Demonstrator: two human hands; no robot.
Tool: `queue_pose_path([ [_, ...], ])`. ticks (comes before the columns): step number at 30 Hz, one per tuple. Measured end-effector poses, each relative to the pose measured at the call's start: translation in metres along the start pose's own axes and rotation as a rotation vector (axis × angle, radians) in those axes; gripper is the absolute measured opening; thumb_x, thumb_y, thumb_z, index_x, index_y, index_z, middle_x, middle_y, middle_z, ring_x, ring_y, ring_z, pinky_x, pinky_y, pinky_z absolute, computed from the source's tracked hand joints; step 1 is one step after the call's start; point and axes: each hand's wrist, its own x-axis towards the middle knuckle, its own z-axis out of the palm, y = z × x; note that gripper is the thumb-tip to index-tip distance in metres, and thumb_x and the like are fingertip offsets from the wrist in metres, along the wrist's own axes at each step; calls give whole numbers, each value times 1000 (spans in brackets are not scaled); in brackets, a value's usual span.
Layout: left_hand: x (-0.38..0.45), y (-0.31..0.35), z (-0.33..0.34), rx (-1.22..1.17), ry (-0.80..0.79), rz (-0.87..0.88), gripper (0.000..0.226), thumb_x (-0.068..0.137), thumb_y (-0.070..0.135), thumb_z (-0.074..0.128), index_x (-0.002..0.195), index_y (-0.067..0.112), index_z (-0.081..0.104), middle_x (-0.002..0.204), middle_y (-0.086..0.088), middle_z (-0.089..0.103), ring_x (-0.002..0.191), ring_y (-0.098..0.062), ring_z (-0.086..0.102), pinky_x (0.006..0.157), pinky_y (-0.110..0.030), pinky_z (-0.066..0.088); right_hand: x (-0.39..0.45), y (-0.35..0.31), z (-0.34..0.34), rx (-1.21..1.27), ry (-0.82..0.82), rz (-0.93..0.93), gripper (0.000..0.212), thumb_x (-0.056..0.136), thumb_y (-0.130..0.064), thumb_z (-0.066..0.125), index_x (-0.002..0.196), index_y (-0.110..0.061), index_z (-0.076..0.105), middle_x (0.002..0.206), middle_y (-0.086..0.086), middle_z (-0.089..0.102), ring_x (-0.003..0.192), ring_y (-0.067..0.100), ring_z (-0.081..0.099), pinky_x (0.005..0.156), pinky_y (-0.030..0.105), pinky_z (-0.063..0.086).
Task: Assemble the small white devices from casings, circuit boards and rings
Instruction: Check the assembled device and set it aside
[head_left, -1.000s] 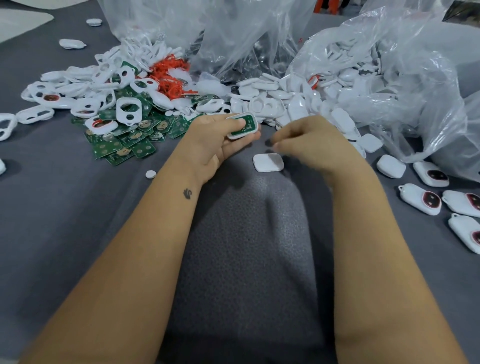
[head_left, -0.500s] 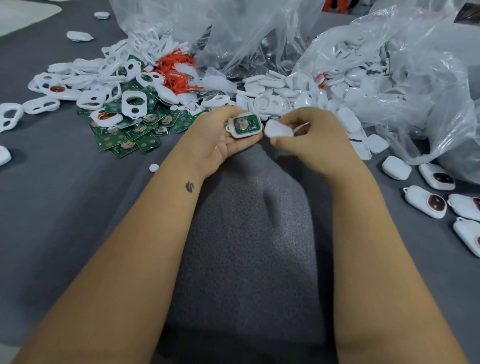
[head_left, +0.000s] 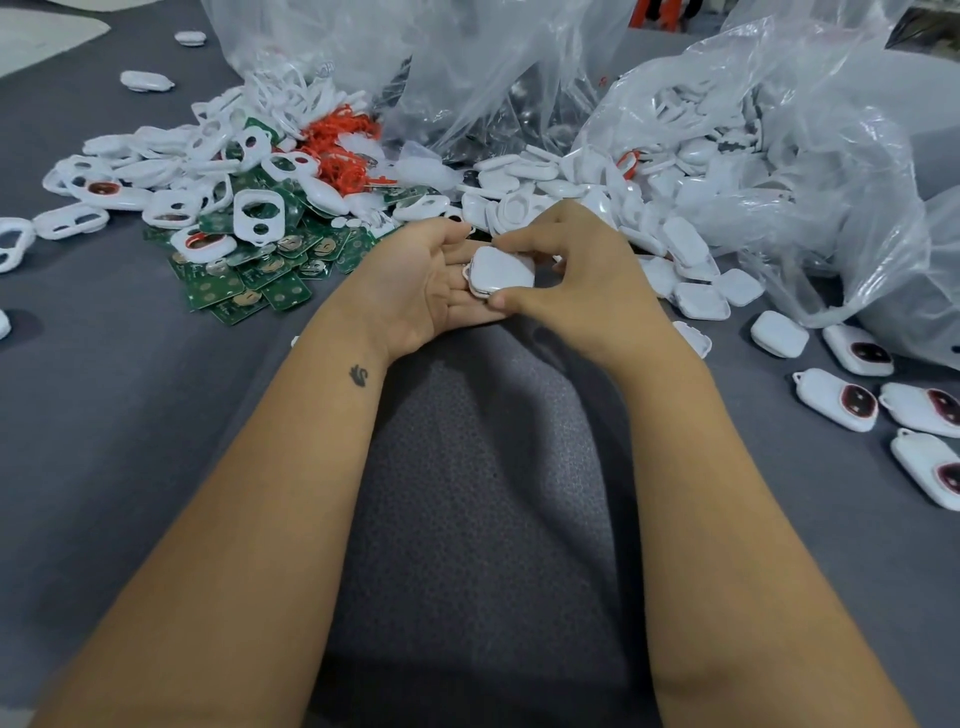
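My left hand (head_left: 415, 280) lies palm up at the middle of the view, and a small white device (head_left: 501, 273) rests on its fingers. The device's white back cover faces up and hides the circuit board under it. My right hand (head_left: 576, 280) pinches the cover between thumb and fingers, from above and from the near edge. Left of the hands lies a pile of green circuit boards (head_left: 249, 280) mixed with white front casings (head_left: 257, 215) and orange rings (head_left: 340, 150).
White back covers (head_left: 696, 299) spill from a clear plastic bag (head_left: 779, 171) on the right. Finished devices with dark red windows (head_left: 836, 400) lie at the far right. Another plastic bag (head_left: 441, 67) stands behind. Grey cloth (head_left: 104, 415) covers the work surface.
My right hand picked a white cover up from the cloth, brought it over and set it on the casing with the board in my left hand. The board is now covered.
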Motion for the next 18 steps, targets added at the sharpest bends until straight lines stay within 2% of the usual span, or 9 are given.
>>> queue_pose_path([
  [7, 3, -1, -3, 31, -18, -5, 41, 101, 18, 28, 109, -6, 61, 97, -16, 74, 75, -25, 73, 63, -35, 60, 0, 0, 1, -32, -19, -8, 44, 74, -15, 81, 116, -19, 70, 100, -5, 48, 93, 8, 47, 77, 8, 35],
  [12, 4, -3, -6, 71, -28, 16, 36, 98, 9, 34, 119, -8, 59, 106, -20, 70, 79, -26, 71, 73, -37, 61, 0, 0, 1, -41, -45, 4, 47, 75, -15, 80, 120, -18, 69, 103, -2, 47, 98, 11, 47, 82, 14, 36],
  [15, 4, -7, -6, 168, -31, 91, 29, 98, 1, 45, 121, -8, 60, 106, -19, 69, 80, -20, 69, 75, -31, 61, -1, 1, 2, -35, -40, 3, 48, 76, -15, 80, 122, -19, 68, 104, -1, 47, 98, 9, 45, 80, 10, 34],
  [18, 4, -10, -6, 187, -23, 142, 23, 97, -2, 49, 115, -3, 63, 98, -12, 72, 76, -14, 71, 72, -26, 60, -1, 2, 3, -26, -25, 5, 48, 75, -16, 80, 122, -19, 68, 102, -1, 46, 95, 8, 44, 74, 2, 31],
])
